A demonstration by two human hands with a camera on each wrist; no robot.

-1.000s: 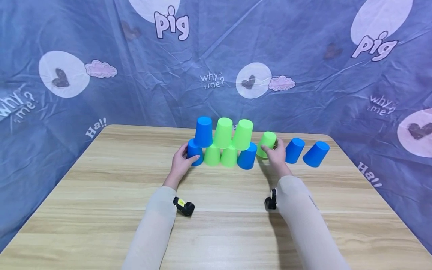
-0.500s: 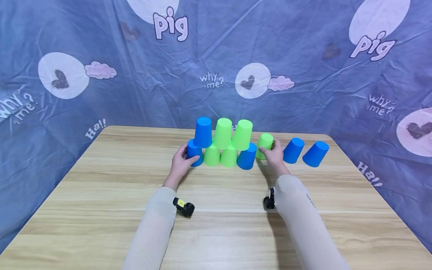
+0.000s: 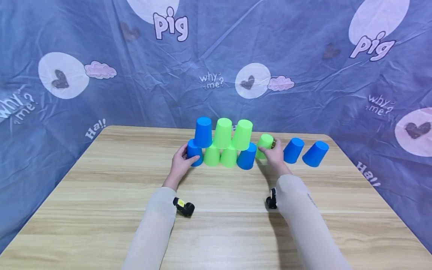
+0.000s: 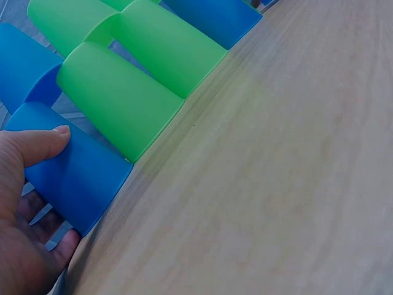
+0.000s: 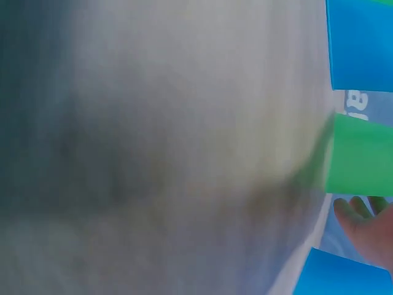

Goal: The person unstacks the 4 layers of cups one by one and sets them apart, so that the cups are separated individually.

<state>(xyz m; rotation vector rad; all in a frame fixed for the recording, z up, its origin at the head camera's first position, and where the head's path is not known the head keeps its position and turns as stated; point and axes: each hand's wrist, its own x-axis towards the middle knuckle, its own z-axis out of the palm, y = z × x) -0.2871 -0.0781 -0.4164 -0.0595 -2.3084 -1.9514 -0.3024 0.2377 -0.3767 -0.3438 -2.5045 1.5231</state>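
Note:
My left hand (image 3: 180, 163) grips the blue cup (image 3: 193, 150) at the left end of the bottom row, thumb in front and other fingers behind. Beside it stand two green cups (image 3: 212, 157) and another blue cup (image 3: 246, 159), all upside down. A second level rests on them: a blue cup (image 3: 203, 132) at left, then two green cups (image 3: 223, 133). To the right of the row, my right hand (image 3: 276, 154) holds a green cup (image 3: 265, 142), thumb across its front. In the right wrist view that green cup (image 5: 362, 157) has its rim at the tabletop.
Two blue cups (image 3: 315, 154) stand upside down farther right on the wooden table (image 3: 216, 232), the nearer one just beyond my right hand. A blue printed cloth (image 3: 216, 48) hangs behind the table. Black cameras (image 3: 183, 207) sit on the wrists.
My right hand has brought the green cup slightly left and down, and it stands straighter. The nearer loose blue cup has shifted slightly left. My left hand keeps its grip.

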